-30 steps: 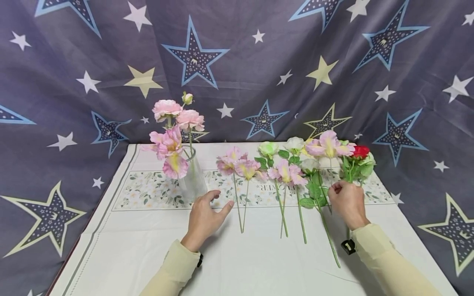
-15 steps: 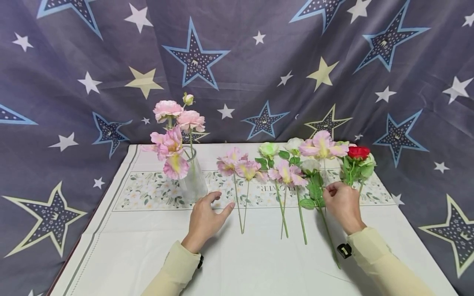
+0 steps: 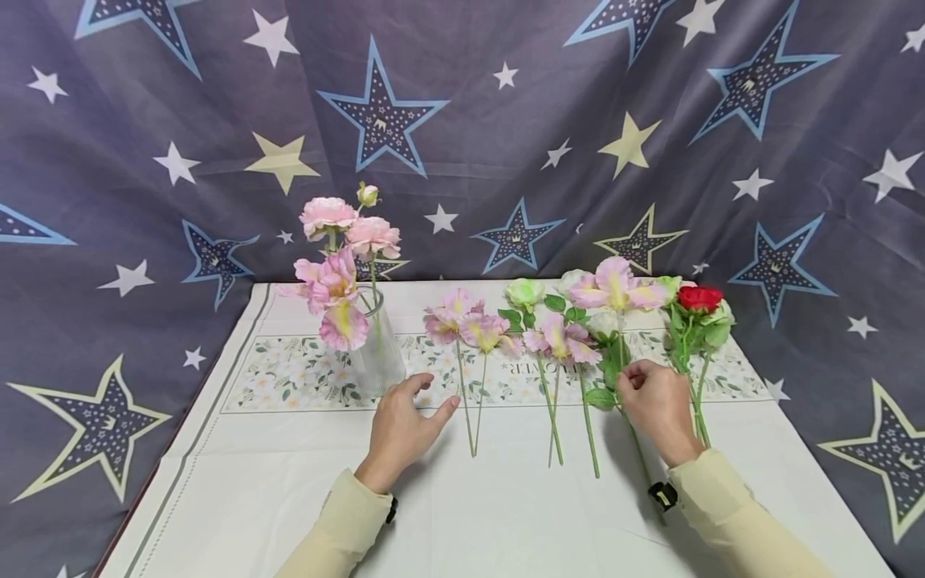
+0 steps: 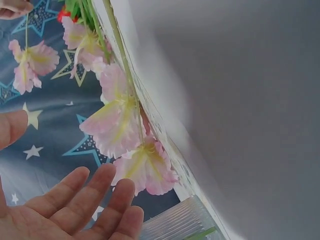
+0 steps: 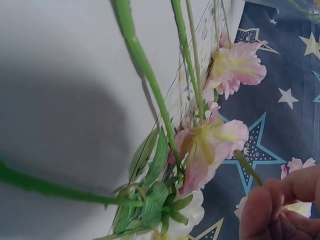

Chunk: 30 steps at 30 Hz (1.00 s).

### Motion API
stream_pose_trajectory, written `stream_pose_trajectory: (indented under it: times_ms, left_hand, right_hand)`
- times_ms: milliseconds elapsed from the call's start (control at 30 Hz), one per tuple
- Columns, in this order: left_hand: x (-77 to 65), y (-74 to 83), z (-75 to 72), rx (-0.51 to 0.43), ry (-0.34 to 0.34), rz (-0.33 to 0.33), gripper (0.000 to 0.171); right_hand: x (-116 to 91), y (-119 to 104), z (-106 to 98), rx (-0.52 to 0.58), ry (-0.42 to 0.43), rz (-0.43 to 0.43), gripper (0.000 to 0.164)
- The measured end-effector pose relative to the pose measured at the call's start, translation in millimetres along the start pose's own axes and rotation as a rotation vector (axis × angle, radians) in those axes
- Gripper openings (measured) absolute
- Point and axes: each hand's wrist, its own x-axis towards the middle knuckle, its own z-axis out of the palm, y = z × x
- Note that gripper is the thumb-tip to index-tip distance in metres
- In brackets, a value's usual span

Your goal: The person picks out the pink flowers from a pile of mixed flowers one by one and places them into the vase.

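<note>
My right hand (image 3: 659, 404) pinches the thin stem of a pink-and-yellow iris (image 3: 614, 286) and carries it over the row of flowers. In the right wrist view the stem end (image 5: 248, 168) sticks out beyond the fingertips. From the left wrist camera the same iris (image 4: 36, 64) hangs free of the others. My left hand (image 3: 405, 433) holds nothing; thumb and fingers are spread beside the base of a clear ribbed vase (image 3: 383, 357). In the vase stand pink ranunculus (image 3: 372, 235) with a bud, and a pink iris (image 3: 343, 323) leaning over its front.
Two pink irises (image 3: 486, 329) lie right of the vase. Another iris (image 3: 558, 335) lies farther right, among a green rose (image 3: 523, 291) and white roses (image 3: 605, 323). A red rose (image 3: 699, 299) lies at the right end. A starred curtain (image 3: 462, 144) hangs behind the table.
My right hand has moved left with the iris, away from the red rose and over the white rose's leaves. The left hand has stayed beside the vase.
</note>
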Motion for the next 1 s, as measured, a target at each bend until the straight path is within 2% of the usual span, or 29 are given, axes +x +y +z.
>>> stream_pose_trajectory:
  times_ms: [200,733,1000]
  left_hand:
    - [1.0,1.2,-2.7,0.006,0.004,0.000,0.056]
    - [2.6,1.1,-3.0,0.009,-0.008,-0.013,0.054]
    - [3.0,2.3,-2.3,0.004,0.000,-0.009,0.054]
  right_hand:
    - [-1.9,-7.2,4.8,0.012,0.028,-0.039,0.010]
    - [-10.3,-32.8,14.9,0.114,-0.011,-0.018,0.007]
    - [-12.6,-43.5,20.4,0.143,0.002,-0.058,0.011]
